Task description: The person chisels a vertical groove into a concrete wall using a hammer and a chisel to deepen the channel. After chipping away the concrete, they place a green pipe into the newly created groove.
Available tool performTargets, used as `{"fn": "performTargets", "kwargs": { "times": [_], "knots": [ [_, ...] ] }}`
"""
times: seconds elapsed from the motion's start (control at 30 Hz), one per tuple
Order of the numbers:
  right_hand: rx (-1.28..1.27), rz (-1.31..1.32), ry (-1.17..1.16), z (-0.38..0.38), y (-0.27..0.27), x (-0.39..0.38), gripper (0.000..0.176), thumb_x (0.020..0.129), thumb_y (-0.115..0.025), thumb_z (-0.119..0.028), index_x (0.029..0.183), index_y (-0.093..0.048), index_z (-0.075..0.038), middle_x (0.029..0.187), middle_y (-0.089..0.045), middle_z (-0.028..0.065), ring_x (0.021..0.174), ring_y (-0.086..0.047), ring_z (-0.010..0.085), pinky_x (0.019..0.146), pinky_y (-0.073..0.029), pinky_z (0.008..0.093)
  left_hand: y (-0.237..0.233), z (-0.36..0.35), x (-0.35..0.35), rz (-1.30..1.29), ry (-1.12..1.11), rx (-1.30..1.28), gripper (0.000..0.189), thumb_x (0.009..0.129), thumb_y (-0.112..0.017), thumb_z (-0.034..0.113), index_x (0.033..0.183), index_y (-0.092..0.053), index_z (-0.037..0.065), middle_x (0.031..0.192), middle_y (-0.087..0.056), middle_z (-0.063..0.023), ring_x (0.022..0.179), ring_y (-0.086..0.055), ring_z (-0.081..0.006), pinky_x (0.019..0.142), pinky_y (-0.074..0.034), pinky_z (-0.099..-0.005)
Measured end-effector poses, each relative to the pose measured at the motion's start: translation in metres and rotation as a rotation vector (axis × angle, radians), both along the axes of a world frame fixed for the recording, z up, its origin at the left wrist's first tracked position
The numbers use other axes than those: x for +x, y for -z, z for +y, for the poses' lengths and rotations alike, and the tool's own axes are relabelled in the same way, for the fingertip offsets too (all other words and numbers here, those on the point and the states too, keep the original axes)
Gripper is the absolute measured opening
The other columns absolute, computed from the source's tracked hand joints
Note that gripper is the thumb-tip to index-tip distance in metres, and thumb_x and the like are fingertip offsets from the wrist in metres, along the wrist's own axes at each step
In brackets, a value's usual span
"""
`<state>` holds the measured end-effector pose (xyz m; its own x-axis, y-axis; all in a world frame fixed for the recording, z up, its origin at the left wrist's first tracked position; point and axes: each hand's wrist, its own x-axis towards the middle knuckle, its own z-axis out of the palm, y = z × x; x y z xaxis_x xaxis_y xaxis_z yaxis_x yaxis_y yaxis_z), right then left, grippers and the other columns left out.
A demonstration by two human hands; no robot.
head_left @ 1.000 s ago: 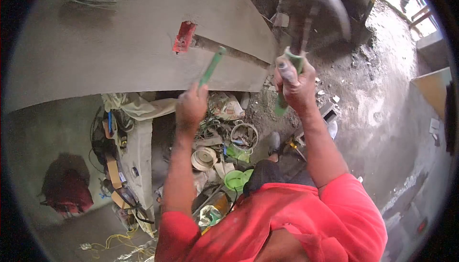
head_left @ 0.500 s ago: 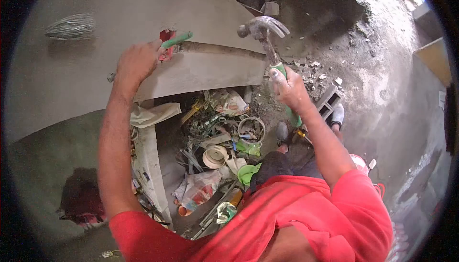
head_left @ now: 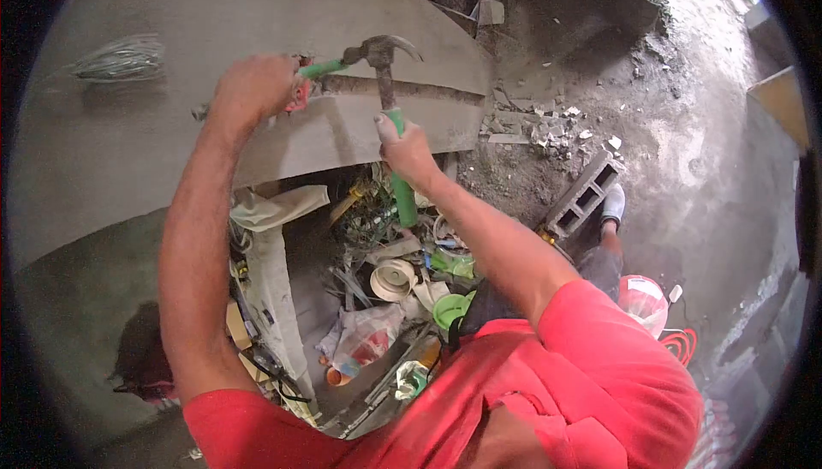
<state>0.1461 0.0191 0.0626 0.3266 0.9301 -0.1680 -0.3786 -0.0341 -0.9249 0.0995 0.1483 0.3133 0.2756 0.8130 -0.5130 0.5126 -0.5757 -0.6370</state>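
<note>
My right hand (head_left: pixel 406 150) is wrapped round the green handle of a claw hammer (head_left: pixel 384 54), held upright with its head at the end of a green tool. My left hand (head_left: pixel 257 88) grips that green chisel-like tool (head_left: pixel 322 68), which points right, away from my fist. Beside the fist, a red piece (head_left: pixel 299 95) shows in a hole in the grey wall (head_left: pixel 214 15). A long groove (head_left: pixel 402 88) runs right from this hole. The tip at the far side of my left hand is hard to make out.
A wire coil (head_left: pixel 120 59) hangs on the wall at upper left. Below lie a round beige container (head_left: pixel 393 280), a green bowl (head_left: pixel 449 310) and plastic bags. A hollow block (head_left: pixel 586 195) stands near my foot, with rubble beyond and a red-white bucket (head_left: pixel 642 304) at right.
My right hand has swung the hammer left, bringing its head to the green tool's end. The view has shifted slightly, and more of the bucket shows.
</note>
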Motion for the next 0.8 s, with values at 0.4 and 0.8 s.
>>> {"fn": "performTargets", "kwargs": {
  "times": [0.4,0.8],
  "knots": [
    [0.043,0.369,0.084,-0.001,-0.031,0.06,0.045,0.098,-0.055,-0.048,0.086,-0.057,-0.005,0.061,-0.056,0.0036,0.053,-0.057,0.0149,0.049,-0.047,0.034,0.0,0.006,-0.001,0.016,0.001,-0.078,0.027,0.094,-0.054,0.026,0.112,-0.066,0.008,0.1,-0.069,-0.0205,0.092,-0.069,-0.0374,0.078,-0.054,-0.05],
    [0.229,-0.112,0.23,0.025,0.018,0.012,0.045,0.099,-0.051,-0.048,0.08,-0.055,-0.007,0.063,-0.057,0.0032,0.055,-0.057,0.0151,0.052,-0.047,0.0322,0.009,0.014,-0.012,-0.049,0.068,-0.009,0.028,0.092,-0.055,0.024,0.111,-0.068,0.007,0.1,-0.069,-0.021,0.094,-0.068,-0.0388,0.081,-0.053,-0.0501]
  ]
}}
